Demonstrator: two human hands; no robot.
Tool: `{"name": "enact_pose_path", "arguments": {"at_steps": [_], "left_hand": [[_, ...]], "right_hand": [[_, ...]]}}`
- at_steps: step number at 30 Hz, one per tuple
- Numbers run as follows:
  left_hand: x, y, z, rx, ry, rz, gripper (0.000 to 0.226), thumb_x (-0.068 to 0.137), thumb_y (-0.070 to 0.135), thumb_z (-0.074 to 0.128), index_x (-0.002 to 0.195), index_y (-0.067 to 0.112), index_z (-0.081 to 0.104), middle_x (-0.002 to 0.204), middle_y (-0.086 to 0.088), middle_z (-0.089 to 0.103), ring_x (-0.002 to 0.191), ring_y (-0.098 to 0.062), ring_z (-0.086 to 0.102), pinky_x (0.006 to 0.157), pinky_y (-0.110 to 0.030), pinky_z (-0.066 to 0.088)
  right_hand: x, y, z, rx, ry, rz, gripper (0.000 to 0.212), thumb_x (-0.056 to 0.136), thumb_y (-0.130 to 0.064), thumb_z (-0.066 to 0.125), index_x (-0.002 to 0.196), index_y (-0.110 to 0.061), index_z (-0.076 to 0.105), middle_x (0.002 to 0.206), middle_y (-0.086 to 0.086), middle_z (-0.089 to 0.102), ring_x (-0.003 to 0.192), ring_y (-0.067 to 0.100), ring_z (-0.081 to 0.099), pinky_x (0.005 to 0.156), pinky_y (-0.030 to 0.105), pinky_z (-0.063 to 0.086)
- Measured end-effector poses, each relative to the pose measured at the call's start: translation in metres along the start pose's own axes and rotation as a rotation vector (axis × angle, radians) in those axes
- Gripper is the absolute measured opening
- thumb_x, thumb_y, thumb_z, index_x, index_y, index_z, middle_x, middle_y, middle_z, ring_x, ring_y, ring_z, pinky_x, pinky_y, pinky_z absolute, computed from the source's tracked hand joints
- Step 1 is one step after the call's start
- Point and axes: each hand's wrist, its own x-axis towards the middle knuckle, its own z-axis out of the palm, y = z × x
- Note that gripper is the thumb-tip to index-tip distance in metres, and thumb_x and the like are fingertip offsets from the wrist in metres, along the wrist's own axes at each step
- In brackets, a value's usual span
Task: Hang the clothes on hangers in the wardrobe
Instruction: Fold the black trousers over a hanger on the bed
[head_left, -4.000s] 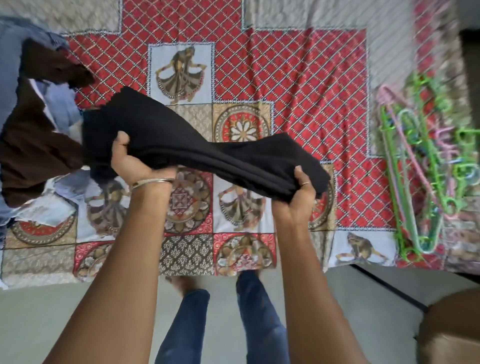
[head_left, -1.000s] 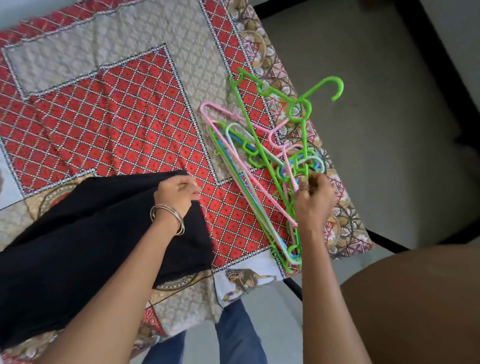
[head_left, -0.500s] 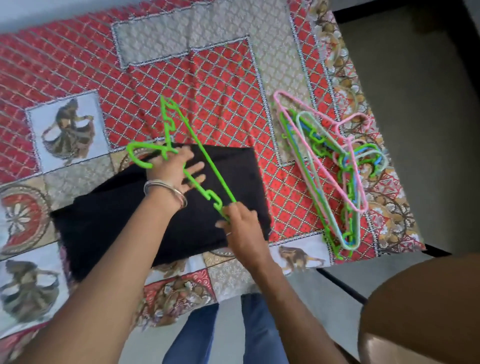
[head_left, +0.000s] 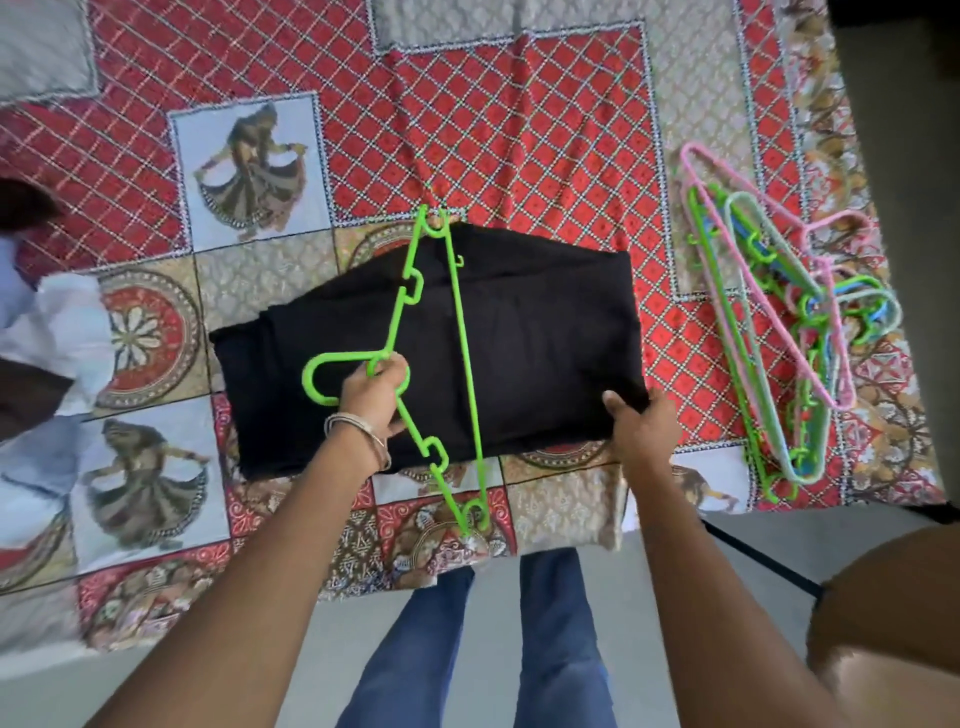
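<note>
Left hand grips the bright green plastic hanger at its neck, over the folded black cloth garment; right hand pinches that garment's near right corner on the patterned red bedspread. Right of the garment lies a pile of pastel plastic hangers.

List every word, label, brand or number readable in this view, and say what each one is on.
None can be read. The patterned bedspread shows only dancer figures and ornaments, no lettering. The black garment, the green hanger and the pile of hangers show no visible label or brand mark.
</note>
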Motion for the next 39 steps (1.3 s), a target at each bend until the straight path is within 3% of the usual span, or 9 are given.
{"name": "enact_pose_path", "arguments": {"at_steps": [7,10,15,19,22,25,27,34,39], "left_hand": [[-0.009,0.001,-0.008,0.553,0.142,0.373,0.032,0.097,0.021,0.048,0.122,0.001,0.050,0.112,-0.020,0.059,0.098,-0.039,0.058,0.076,-0.034,0.041],[-0.017,0.008,-0.004,0.640,0.182,0.407,0.040,0.100,0.023,0.041,0.131,-0.003,0.043,0.126,-0.028,0.048,0.108,-0.046,0.052,0.084,-0.040,0.037],[-0.013,0.005,-0.011,0.744,0.221,0.396,0.045,0.102,0.022,0.034,0.142,0.001,0.036,0.133,-0.028,0.042,0.114,-0.048,0.046,0.096,-0.045,0.035],[-0.024,-0.008,-0.005,1.009,0.241,0.664,0.046,0.094,0.016,0.047,0.137,-0.001,0.040,0.121,-0.024,0.050,0.103,-0.046,0.050,0.083,-0.049,0.043],[-0.035,-0.016,0.008,1.216,0.180,1.023,0.067,0.069,0.008,0.068,0.131,-0.005,0.047,0.109,-0.020,0.059,0.088,-0.040,0.054,0.066,-0.044,0.049],[-0.028,-0.005,0.006,1.503,0.217,1.214,0.081,0.064,0.022,0.067,0.141,0.017,0.043,0.124,-0.008,0.055,0.103,-0.031,0.043,0.081,-0.046,0.041],[-0.015,-0.001,-0.003,1.546,0.244,1.274,0.066,0.075,0.019,0.050,0.138,0.034,0.045,0.129,-0.003,0.051,0.108,-0.030,0.043,0.083,-0.048,0.036],[0.026,-0.009,-0.002,0.825,0.292,0.273,0.059,0.088,0.032,0.064,0.135,0.004,0.042,0.126,-0.024,0.051,0.117,-0.043,0.048,0.097,-0.046,0.037],[0.031,-0.021,0.026,0.472,0.290,0.078,0.061,0.081,0.036,0.072,0.127,0.005,0.046,0.120,-0.016,0.060,0.110,-0.033,0.056,0.093,-0.035,0.041]], "right_hand": [[-0.082,-0.062,0.020,0.089,-0.186,-0.700,0.025,0.075,0.002,0.072,0.098,-0.005,0.065,0.105,0.000,0.059,0.094,0.015,0.055,0.083,0.019,0.045],[-0.102,-0.066,0.063,-0.203,-0.521,-0.892,0.039,0.075,0.002,0.063,0.112,-0.012,0.064,0.122,0.009,0.063,0.111,0.028,0.057,0.094,0.040,0.047],[-0.107,-0.070,0.093,-0.449,-1.067,-0.683,0.084,0.082,-0.013,0.070,0.151,-0.028,0.024,0.160,0.002,0.018,0.149,0.021,0.003,0.118,0.044,0.016],[-0.101,-0.071,0.087,-0.527,-1.128,-0.665,0.100,0.073,-0.032,0.082,0.152,-0.030,0.021,0.162,-0.004,0.010,0.148,0.016,-0.001,0.120,0.041,0.005],[-0.096,-0.064,0.084,-0.507,-1.100,-0.643,0.067,0.080,-0.022,0.076,0.140,-0.016,0.048,0.150,0.009,0.037,0.141,0.017,0.030,0.116,0.041,0.024],[-0.080,-0.071,0.070,0.177,-1.207,-0.313,0.022,0.088,0.005,0.060,0.109,0.006,0.064,0.097,0.003,0.069,0.092,0.002,0.067,0.086,0.024,0.053],[-0.066,-0.071,0.063,0.457,-1.146,-0.173,0.009,0.086,-0.006,0.065,0.093,-0.010,0.071,0.099,-0.001,0.073,0.099,0.011,0.068,0.090,0.029,0.050],[-0.030,-0.046,0.035,0.761,-0.795,0.252,0.030,0.086,-0.036,0.064,0.106,-0.014,0.065,0.089,0.009,0.071,0.085,0.027,0.065,0.081,0.039,0.051],[0.002,-0.055,0.028,0.722,-0.635,0.298,0.018,0.097,-0.029,0.056,0.096,-0.018,0.070,0.073,-0.004,0.070,0.069,0.016,0.066,0.068,0.034,0.054]]}}
